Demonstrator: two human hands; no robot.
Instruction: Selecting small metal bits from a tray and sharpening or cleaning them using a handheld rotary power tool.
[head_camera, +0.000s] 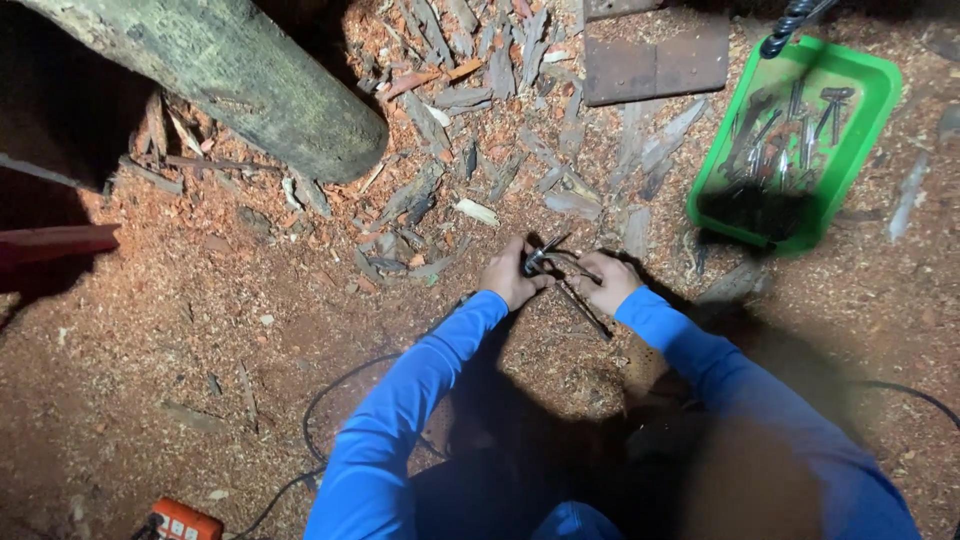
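- Left hand (510, 275) is gripping the head of a dark metal tool (548, 255).
- Right hand (605, 280) is closing around its thin rods just beside; steadying both ends seems wise.
- Green tray (870, 110) is lying beyond the right hand.

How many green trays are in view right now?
1. The green tray sits on the sawdust at upper right, beyond the right hand, holding dark metal tools. Others may lie outside the frame.
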